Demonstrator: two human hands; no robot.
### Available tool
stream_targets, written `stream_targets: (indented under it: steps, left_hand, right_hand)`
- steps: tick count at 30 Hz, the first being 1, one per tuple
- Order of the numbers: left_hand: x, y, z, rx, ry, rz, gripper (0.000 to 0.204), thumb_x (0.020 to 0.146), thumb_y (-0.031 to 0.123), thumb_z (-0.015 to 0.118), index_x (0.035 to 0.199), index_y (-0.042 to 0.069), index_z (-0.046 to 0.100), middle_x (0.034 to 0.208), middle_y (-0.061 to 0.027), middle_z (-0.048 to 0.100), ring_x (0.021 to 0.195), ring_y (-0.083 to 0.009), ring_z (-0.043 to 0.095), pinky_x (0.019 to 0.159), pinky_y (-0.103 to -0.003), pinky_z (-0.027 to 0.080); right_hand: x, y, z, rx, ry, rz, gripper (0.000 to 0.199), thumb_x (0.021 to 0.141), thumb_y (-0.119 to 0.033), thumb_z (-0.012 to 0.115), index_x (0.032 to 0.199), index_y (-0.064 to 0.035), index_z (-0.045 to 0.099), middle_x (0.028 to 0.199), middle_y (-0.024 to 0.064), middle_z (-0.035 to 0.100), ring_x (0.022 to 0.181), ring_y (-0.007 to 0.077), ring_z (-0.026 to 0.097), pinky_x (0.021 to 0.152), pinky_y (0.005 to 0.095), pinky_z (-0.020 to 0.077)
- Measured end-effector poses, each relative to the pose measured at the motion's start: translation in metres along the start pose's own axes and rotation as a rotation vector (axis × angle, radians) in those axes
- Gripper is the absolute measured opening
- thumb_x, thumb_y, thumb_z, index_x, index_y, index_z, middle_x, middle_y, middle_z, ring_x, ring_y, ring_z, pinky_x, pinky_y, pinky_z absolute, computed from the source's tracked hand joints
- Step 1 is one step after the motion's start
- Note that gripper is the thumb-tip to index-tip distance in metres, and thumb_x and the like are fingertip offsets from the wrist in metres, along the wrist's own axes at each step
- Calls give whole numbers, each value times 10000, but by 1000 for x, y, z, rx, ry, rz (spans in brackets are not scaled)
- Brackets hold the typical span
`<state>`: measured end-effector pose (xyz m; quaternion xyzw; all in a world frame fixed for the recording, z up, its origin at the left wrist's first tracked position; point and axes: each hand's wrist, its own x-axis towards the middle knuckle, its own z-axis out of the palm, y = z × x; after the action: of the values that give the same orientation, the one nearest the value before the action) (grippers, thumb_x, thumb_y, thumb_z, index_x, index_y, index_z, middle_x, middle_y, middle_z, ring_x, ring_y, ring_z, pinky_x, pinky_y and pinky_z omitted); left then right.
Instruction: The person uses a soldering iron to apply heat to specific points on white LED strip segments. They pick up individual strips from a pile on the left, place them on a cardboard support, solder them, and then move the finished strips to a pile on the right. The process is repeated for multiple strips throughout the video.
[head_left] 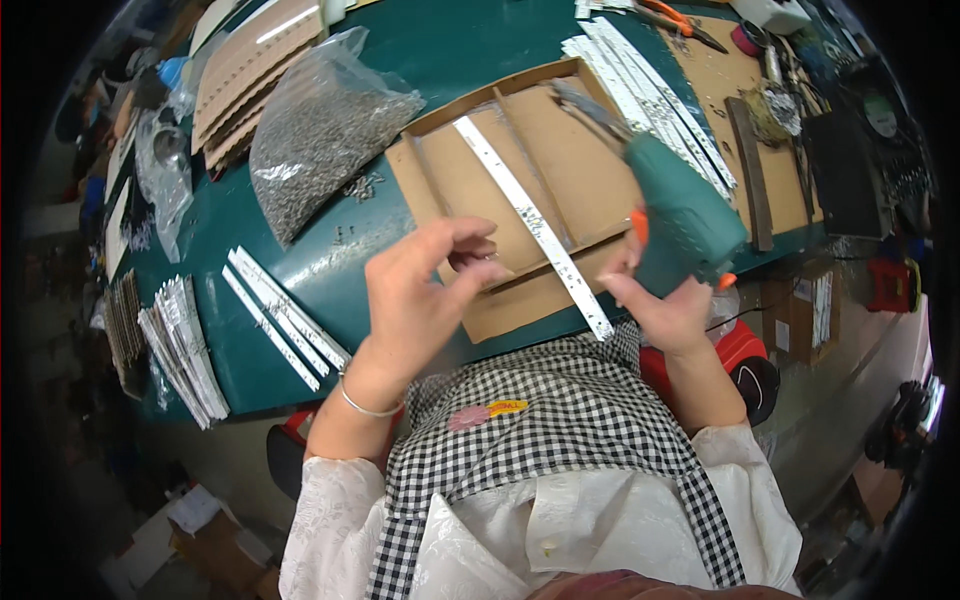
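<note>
My left hand [425,285] is raised over the near left corner of a shallow cardboard tray [425,200]. Its fingers curl toward the thumb, and a tiny glint shows between them, too small to name. At the tray's near right side, my right hand [670,310] has its fingers partly hidden around a green power tool [685,195] with orange parts. Motion smears that tool; its narrow nose points up and left over the tray. Between my hands a long white strip with small holes and dark specks [525,208] lies slantwise across the tray, its near end past the edge.
Left of the tray sits a clear bag of small grey metal pieces [320,130], some spilled beside it. White strips [285,320] lie at left, a bundle [180,350] beyond. More strips [660,105] lie far right, near orange-handled pliers [680,22]. Brown ridged sheets [250,75] are stacked behind.
</note>
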<state>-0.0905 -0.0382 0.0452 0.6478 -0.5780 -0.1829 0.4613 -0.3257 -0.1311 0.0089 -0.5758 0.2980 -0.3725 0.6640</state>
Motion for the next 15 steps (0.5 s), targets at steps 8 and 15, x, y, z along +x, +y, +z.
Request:
stream_targets:
  steps: [8, 15]
  left_hand:
    - [1, 14, 34, 75, -21, 241, 506, 660, -5, 869, 1123, -1, 667, 843, -112, 720, 759, -191, 729, 653, -278, 583]
    - [0, 4, 45, 158, 21, 489, 475, 717, 65, 779, 1170, 6, 646, 745, -59, 625, 649, -204, 620, 565, -320, 484]
  right_hand:
    - [13, 2, 22, -9, -37, -63, 348, 810, 84, 732, 1118, -7, 600, 937, 54, 692, 825, 79, 644, 708, 233, 530]
    - [10, -1, 28, -5, 18, 27, 345, 801, 84, 733, 1104, -18, 603, 973, 39, 684, 833, 79, 647, 692, 232, 532]
